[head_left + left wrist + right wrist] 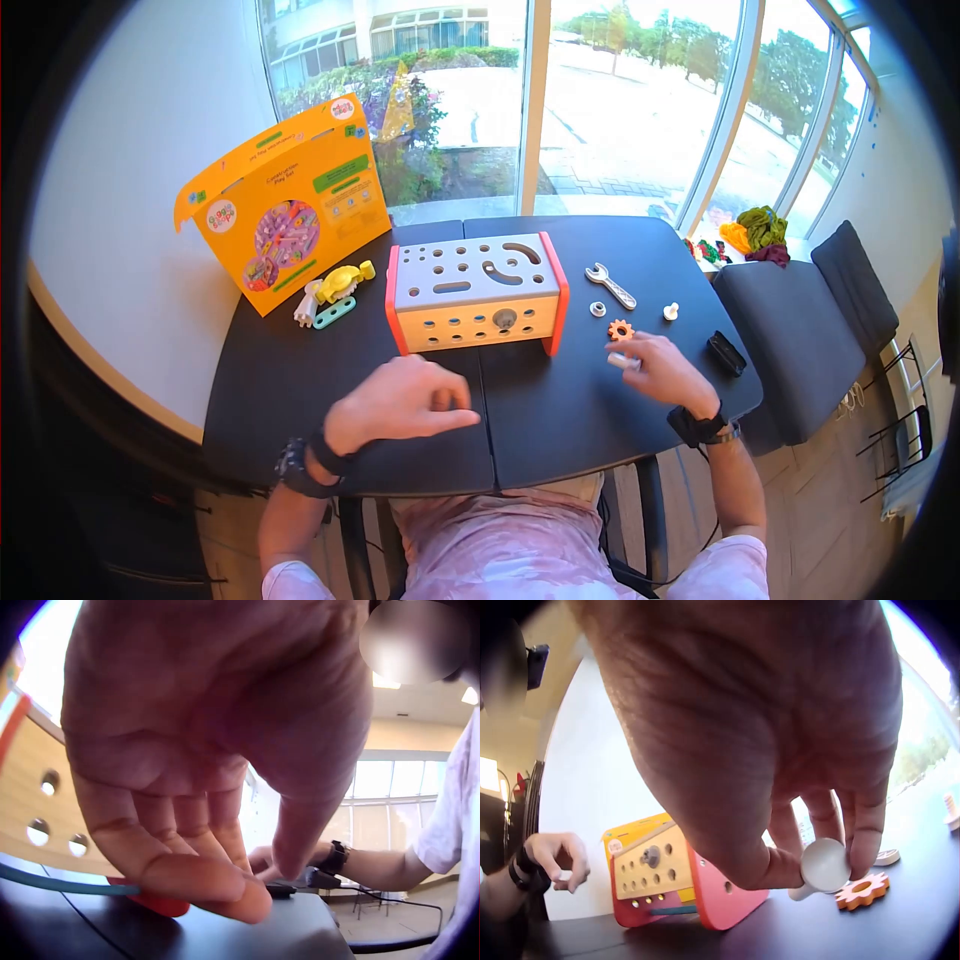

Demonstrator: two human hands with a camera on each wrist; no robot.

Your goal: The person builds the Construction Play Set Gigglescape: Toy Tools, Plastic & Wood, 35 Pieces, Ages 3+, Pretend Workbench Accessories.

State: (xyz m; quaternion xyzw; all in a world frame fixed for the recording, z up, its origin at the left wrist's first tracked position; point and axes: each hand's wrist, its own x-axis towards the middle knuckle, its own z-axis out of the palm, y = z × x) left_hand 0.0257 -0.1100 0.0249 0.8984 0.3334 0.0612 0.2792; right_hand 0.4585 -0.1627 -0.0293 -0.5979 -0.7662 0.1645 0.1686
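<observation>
Between thumb and fingers, my right hand (665,370) pinches a white toy bolt (825,865) with a round, smooth head. An orange toy gear (620,330) lies just beyond those fingers on the table. My left hand (400,402) hovers over the near left part of the table, its fingers loosely bent and holding nothing. In front of both hands stands a toy workbench (475,285) with a grey top, red sides and a wooden front full of holes. A grey bolt head (505,319) sits in its front panel.
A toy wrench (610,285), a white nut (597,309), another white bolt (671,312) and a black case (726,354) lie to the right. Left of the workbench are a yellow toy piece (342,283), a teal strip (334,313) and an upright orange box (290,205).
</observation>
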